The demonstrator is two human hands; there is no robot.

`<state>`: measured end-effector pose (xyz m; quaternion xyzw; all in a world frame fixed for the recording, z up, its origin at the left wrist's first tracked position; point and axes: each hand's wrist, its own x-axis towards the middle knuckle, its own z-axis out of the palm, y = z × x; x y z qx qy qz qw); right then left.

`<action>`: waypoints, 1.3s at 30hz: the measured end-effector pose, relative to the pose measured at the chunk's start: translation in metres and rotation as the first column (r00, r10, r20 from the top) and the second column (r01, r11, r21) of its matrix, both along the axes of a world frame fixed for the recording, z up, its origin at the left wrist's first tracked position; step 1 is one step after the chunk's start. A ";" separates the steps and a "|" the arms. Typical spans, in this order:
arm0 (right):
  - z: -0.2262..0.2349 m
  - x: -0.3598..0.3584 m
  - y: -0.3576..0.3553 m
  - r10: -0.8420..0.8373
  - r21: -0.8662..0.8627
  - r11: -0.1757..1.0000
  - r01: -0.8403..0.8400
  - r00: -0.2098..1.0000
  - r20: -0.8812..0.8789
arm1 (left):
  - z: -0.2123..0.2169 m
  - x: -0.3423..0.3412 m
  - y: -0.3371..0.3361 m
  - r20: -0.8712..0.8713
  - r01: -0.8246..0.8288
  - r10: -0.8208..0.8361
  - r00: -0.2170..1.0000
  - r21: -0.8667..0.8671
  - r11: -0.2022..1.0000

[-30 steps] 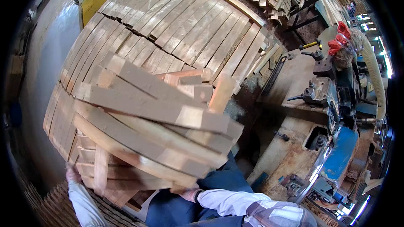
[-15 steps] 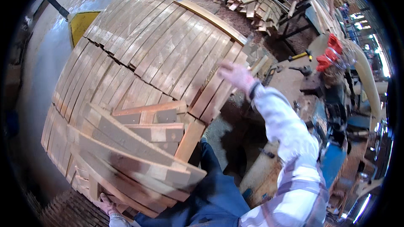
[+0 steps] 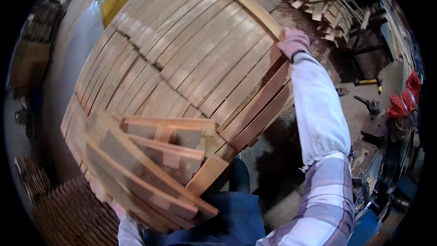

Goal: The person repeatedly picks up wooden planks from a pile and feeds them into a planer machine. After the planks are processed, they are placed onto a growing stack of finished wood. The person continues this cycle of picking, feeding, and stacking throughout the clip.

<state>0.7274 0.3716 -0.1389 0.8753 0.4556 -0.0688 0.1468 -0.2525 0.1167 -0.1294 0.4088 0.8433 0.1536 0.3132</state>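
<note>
My right hand (image 3: 293,44), in a pink work glove, reaches to the far right corner of a broad stack of flat wooden boards (image 3: 200,50). Its fingers close round the near end of a loose wooden strip (image 3: 257,13) that lies crosswise along the stack's edge. At the lower left, my left hand (image 3: 119,210) is against the outer side of a fanned heap of wooden pieces (image 3: 136,164), some on edge. Those pieces hide most of its fingers. A short wooden block (image 3: 207,175) lies at the heap's right side.
A yellow panel (image 3: 114,9) stands beyond the stack. At right is a metal bench with a yellow-handled hammer (image 3: 368,82), a clamp-like metal handle (image 3: 368,105) and a red wrapped bundle (image 3: 405,98). Scrap wood (image 3: 323,7) is heaped at the far right; stacked slats (image 3: 73,214) stand lower left.
My right hand has moved away and to the right, from above the stack's edge onto the end of the loose strip. My left hand stays by the heap, now more hidden. The view has shifted.
</note>
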 end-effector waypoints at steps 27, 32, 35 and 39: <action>0.243 -0.511 -0.545 0.248 0.349 0.406 0.844 0.266 -0.932 | 0.010 0.133 0.125 0.167 0.130 -0.180 0.969 0.272 0.953; 0.260 -0.593 -0.685 -0.121 0.766 0.390 0.511 0.853 -0.507 | 0.014 0.172 0.123 0.721 -0.074 -0.228 0.655 0.361 0.929; 0.246 -0.683 -0.779 -0.419 0.810 0.292 0.509 0.829 -0.370 | 0.016 0.195 0.147 0.789 0.058 -0.254 0.560 0.268 0.962; 0.205 -0.839 -0.908 -0.745 0.711 0.473 0.520 0.667 0.009 | 0.026 0.215 0.125 0.957 0.240 -0.235 0.168 0.191 0.952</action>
